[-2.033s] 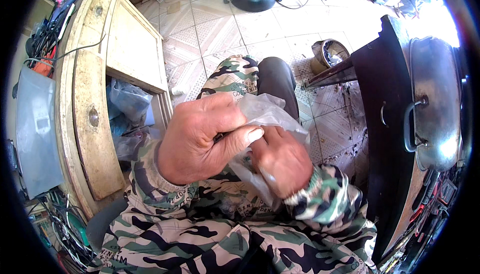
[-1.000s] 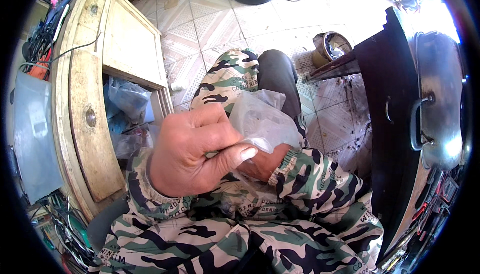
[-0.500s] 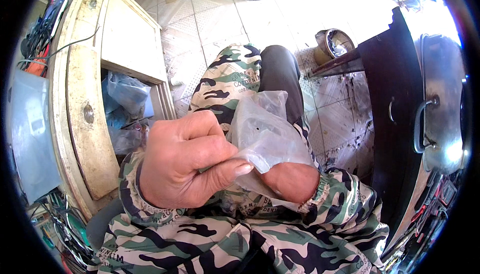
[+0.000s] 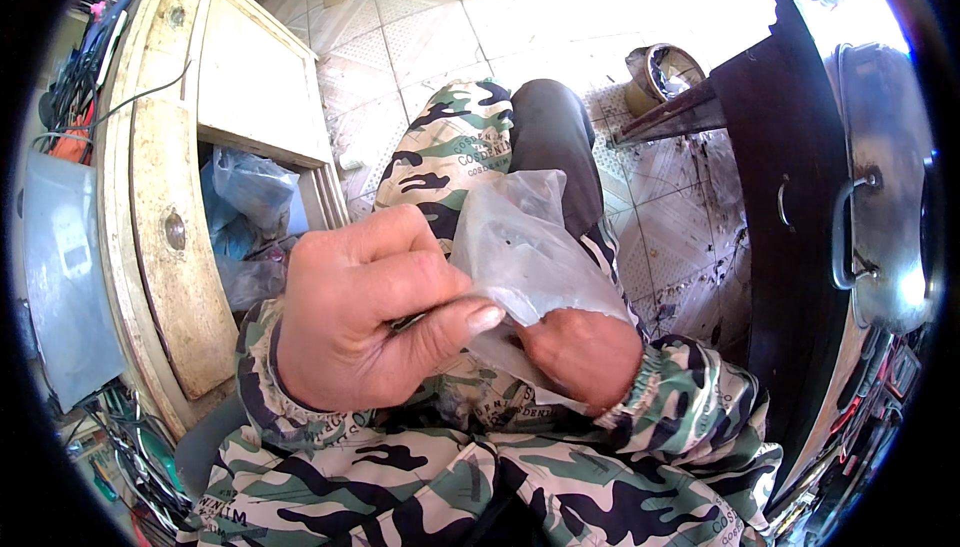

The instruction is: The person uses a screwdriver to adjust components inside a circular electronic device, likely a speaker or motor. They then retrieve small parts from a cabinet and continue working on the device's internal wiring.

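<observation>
A clear, milky plastic bag (image 4: 530, 252) is spread above my lap, its mouth turned toward me. My left hand (image 4: 375, 312) is closed, pinching the bag's rim between thumb and forefinger. My right hand (image 4: 585, 357) reaches into the bag's mouth from the right, with its back and wrist outside. The bag's cloudy film hides my right fingers, so what they touch or hold does not show. Two small dark specks show on the bag. Under it lie my knees in camouflage cloth (image 4: 455, 147) and dark cloth (image 4: 560, 137).
On the left stands a worn cream desk (image 4: 170, 247) with bagged items (image 4: 255, 187) in its open compartment. To the right are a dark wooden panel (image 4: 780, 167) and a shiny metal pot (image 4: 880, 187). A brown bucket (image 4: 640, 92) stands on the tiled floor (image 4: 430, 32); cables (image 4: 85, 87) lie far left.
My left hand and the bag sit slightly higher in the picture. The right hand shows a little more at the bag's mouth. The surroundings have shifted slightly with the view.
</observation>
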Available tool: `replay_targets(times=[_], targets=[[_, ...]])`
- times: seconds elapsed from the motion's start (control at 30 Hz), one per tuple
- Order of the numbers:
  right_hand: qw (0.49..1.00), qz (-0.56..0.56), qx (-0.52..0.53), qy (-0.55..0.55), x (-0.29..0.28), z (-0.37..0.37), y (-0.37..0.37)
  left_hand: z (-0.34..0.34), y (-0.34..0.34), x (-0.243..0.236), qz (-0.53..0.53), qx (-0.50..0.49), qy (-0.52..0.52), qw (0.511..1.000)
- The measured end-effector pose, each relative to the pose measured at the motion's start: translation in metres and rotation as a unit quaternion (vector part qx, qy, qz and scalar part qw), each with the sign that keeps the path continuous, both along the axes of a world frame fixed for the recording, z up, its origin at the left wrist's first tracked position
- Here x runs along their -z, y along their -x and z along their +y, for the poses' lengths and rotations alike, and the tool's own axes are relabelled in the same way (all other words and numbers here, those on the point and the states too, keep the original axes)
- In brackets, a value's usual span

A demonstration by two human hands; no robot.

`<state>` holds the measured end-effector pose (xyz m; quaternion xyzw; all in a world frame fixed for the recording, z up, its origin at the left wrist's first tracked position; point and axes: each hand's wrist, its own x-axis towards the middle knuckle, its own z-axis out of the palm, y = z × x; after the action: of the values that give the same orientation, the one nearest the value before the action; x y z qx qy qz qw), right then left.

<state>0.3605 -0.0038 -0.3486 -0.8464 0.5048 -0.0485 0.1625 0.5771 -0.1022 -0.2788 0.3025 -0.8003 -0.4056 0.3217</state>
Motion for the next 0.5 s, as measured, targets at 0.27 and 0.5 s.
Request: replay_targets(times=[0.27, 0.5], targets=[[0.997, -0.019, 0.011, -0.078, -0.06, 0.0, 0.005, 0.0, 0.003, 0.001, 0.006, -0.005, 0.017, 1.0], [0.965, -0.16, 0.197, 0.059, -0.112, 0.022, 0.028, 0.004, -0.01, -0.003, -0.017, -0.005, 0.026, 1.0]])
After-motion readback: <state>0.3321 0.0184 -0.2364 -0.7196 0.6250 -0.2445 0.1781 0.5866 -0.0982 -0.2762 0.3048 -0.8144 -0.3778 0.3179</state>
